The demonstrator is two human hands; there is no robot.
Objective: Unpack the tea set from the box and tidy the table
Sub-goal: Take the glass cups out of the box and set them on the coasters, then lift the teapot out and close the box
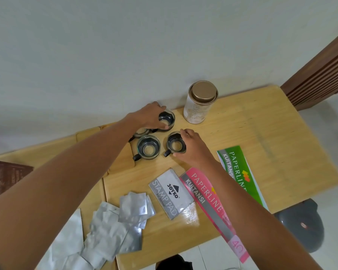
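Several small glass tea cups with black handles stand grouped near the back of the wooden table. My left hand grips the far cup by its rim. The near right cup is gripped at its right side by my right hand. A third cup stands free at the near left. Behind it, a fourth cup is mostly hidden under my left wrist. Silver foil sachets lie scattered at the near left.
A cream tin with a gold lid stands by the wall, right of the cups. A grey stamp pad box, a pink receipt book and a green one lie near the front. A brown box sits at the far left.
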